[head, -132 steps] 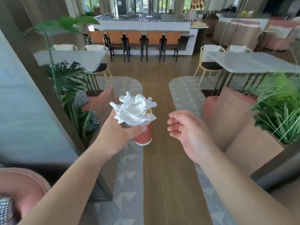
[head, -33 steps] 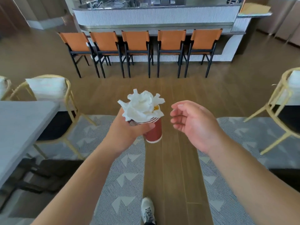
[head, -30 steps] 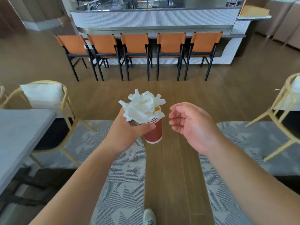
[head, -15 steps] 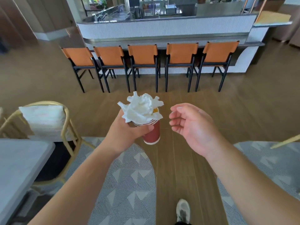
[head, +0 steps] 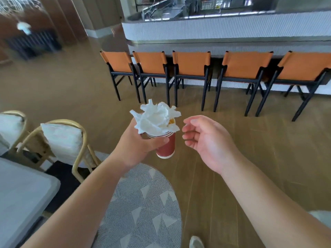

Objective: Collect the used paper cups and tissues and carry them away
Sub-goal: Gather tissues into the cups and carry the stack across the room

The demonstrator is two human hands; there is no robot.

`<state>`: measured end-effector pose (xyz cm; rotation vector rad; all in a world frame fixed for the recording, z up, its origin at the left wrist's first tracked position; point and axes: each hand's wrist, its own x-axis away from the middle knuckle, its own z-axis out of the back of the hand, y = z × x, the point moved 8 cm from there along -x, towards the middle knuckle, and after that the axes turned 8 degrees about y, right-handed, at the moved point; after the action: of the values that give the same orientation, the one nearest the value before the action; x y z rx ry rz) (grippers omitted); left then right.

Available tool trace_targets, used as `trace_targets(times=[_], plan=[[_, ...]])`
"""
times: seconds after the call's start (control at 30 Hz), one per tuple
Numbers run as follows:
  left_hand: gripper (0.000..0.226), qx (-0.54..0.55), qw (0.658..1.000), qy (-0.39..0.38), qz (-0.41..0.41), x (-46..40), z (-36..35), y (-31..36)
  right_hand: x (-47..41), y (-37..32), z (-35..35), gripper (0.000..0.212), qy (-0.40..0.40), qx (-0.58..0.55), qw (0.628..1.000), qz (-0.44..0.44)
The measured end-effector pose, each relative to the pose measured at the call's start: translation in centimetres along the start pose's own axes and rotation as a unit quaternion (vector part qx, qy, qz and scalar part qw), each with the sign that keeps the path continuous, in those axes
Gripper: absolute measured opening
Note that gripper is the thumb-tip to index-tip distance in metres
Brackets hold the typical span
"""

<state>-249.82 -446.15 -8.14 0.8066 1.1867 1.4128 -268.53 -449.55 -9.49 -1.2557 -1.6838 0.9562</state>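
This is a café or hotel lounge with a bar. A long service counter (head: 223,27) with a white ribbed front and a curved end carries a tap and equipment along its back edge, and five orange-backed chairs (head: 191,64) on black frames stand in a row against its front. Closer in, on the wood plank floor (head: 268,140), rattan chairs with white cushions (head: 62,140) stand at the far edge of a grey dining table (head: 19,194), beside a grey geometric-patterned rug (head: 143,208).
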Motion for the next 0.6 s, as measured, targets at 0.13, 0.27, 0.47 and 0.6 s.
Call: trace_targets(times=[0.13,0.27,0.47,0.6], plan=[[0.072,0.009,0.999,0.03,-0.022,-5.7,0.2,1.3,-6.6,-2.1,-0.9,0.021,-0.027,0.007,1.0,0.002],[0.081,0.019,0.998,0.064,0.001,-9.4,2.3,0.5,-11.4,-2.7,-3.1,0.021,-0.055,-0.001,0.998,-0.013],[0.079,0.018,0.994,0.104,0.01,-15.9,6.0,-2.4,-19.1,-1.5,-5.8,0.021,-0.066,0.023,0.997,-0.023],[0.081,0.038,0.993,0.113,0.023,-21.5,8.5,-5.6,-25.0,0.6,-8.7,0.022,-0.078,0.053,0.995,-0.037]])
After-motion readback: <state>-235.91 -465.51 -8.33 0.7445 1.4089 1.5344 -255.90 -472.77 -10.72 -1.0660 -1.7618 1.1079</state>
